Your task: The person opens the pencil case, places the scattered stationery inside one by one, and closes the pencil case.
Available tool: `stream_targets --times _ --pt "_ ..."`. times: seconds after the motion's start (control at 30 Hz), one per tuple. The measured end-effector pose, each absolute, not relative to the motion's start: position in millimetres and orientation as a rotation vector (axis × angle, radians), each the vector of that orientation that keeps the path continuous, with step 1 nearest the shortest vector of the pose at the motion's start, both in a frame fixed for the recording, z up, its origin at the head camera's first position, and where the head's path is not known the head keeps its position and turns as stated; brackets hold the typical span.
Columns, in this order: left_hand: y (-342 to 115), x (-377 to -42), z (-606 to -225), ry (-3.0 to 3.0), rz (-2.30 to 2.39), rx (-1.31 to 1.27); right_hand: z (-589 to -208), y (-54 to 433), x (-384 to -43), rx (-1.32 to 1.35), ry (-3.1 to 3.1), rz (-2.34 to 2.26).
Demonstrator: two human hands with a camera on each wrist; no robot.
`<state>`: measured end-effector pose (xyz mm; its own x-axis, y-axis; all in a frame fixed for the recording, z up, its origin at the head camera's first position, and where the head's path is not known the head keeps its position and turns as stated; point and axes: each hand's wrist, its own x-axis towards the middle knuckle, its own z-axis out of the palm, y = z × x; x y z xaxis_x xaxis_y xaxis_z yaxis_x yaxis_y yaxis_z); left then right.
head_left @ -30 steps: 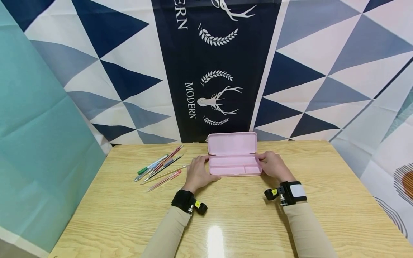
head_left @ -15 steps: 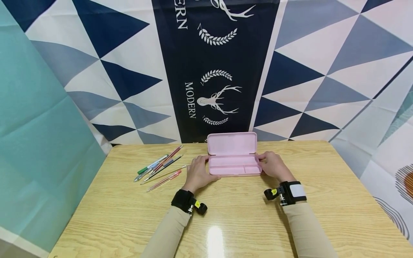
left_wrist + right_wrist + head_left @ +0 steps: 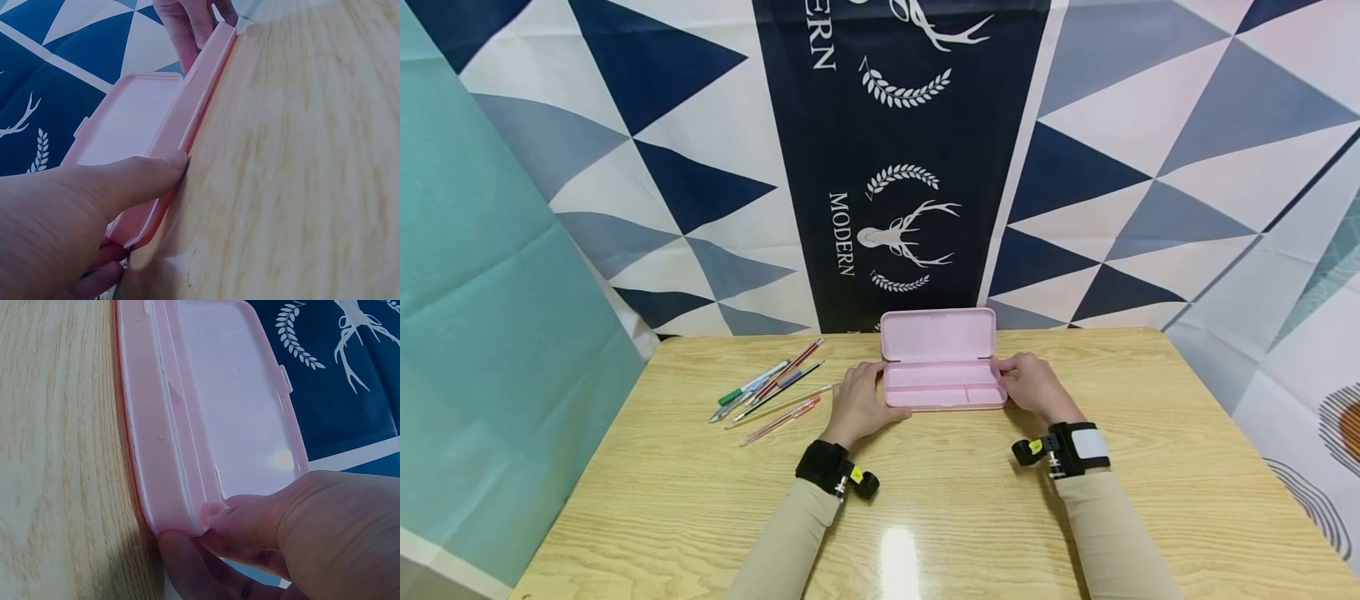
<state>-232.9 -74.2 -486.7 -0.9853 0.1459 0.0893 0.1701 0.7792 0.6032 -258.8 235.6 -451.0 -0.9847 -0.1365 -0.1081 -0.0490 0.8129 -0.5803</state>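
A pink pencil case (image 3: 917, 373) stands at the back middle of the wooden table with its lid (image 3: 938, 335) raised. Its tray has a lengthwise divider and a short cross divider, with nothing lying inside. My left hand (image 3: 857, 404) grips the left end. In the left wrist view the thumb (image 3: 153, 175) lies along the front wall, while other fingers reach behind the end. My right hand (image 3: 1037, 390) pinches the right end, its thumb (image 3: 244, 519) over the rim and fingertips outside near the table in the right wrist view.
Left of my left hand lies a loose pile of pencils and pens, including a green-capped marker (image 3: 731, 397), a yellow pencil (image 3: 778, 407) and a pink pen (image 3: 805, 407). A patterned cloth (image 3: 917, 150) hangs right behind the table's back edge.
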Motion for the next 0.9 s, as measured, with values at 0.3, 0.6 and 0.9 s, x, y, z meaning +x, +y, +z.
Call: stream_targets --times 0.3,0.6,0.9 --pt "-75.5 -233.8 -484.7 -2.937 -1.009 -0.281 -450.0 235.7 -256.9 -0.173 2.856 -0.930" --pt "-75.6 -232.0 -480.0 -2.925 -1.062 -0.305 -448.9 236.6 -255.0 -0.147 2.843 -0.945" --pt "-75.2 -230.5 -476.4 -2.892 -1.035 -0.290 -448.8 235.9 -255.9 -0.153 2.843 -0.953"
